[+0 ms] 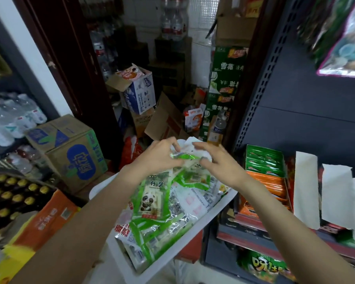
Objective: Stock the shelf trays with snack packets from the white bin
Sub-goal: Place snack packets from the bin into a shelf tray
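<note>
The white bin [212, 217] sits low in the middle, heaped with green and clear snack packets [152, 199], one printed with a panda. Both my hands reach over its far end. My left hand [158, 154] has its fingers curled onto a green packet [181, 157] at the top of the heap. My right hand [215, 158] is just right of it, fingers bent over the same packet's right end. On the shelf to the right stand trays holding upright green packets [264, 160] and orange packets [268, 185].
White cardboard dividers [306, 189] stand in the shelf further right. A blue-printed carton [74, 154] and an orange case [49, 218] sit to the left, with bottled water behind. More boxes fill the doorway beyond the bin. The dark shelf upright [256, 99] rises at right.
</note>
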A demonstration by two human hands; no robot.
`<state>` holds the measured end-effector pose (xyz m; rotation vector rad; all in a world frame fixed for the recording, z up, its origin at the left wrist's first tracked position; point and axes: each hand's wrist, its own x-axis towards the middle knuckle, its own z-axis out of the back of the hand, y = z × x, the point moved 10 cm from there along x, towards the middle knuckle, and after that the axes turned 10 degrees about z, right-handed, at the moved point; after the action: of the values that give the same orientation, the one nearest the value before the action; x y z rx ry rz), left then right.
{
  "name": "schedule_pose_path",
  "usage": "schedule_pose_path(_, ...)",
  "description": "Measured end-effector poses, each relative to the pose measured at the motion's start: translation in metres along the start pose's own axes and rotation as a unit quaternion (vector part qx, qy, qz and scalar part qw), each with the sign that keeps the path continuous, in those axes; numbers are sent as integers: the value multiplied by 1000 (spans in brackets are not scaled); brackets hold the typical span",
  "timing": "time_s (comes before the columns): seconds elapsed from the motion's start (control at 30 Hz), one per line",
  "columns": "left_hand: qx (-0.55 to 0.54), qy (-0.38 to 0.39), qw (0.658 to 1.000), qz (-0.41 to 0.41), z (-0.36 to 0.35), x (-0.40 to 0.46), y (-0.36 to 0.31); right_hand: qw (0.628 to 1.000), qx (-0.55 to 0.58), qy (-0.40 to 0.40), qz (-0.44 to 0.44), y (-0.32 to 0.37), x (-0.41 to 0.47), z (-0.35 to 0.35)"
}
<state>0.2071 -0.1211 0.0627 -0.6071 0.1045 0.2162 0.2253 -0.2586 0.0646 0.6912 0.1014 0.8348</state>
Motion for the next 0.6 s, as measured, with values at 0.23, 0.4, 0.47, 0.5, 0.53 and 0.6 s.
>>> schedule_pose_path(0.23, -299, -97, 945, 90, 35, -24, 43, 944, 296, -93, -114, 2, 0, -18)
schedule_pose_path(0.4, 108, 42, 973, 200, -26, -34, 101, 920, 326, -121, -180, -12, -9, -35)
schedule_pose_path(0.47, 118, 64, 965, 226, -39, -42, 109, 916, 329, -131, -189, -13, -9, -37)
schedule_pose_path(0.5, 95, 53, 967, 230, -41, -44, 110, 914, 331, -134, -193, -12, -10, -38)
schedule_pose_path(0.53, 58, 41, 970, 232, -41, -44, 110, 915, 328, -134, -195, -10, -10, -39)
schedule_pose_path(0.6, -19, 15, 972, 235, -38, -45, 107, 920, 311, -131, -200, -10, -11, -40)
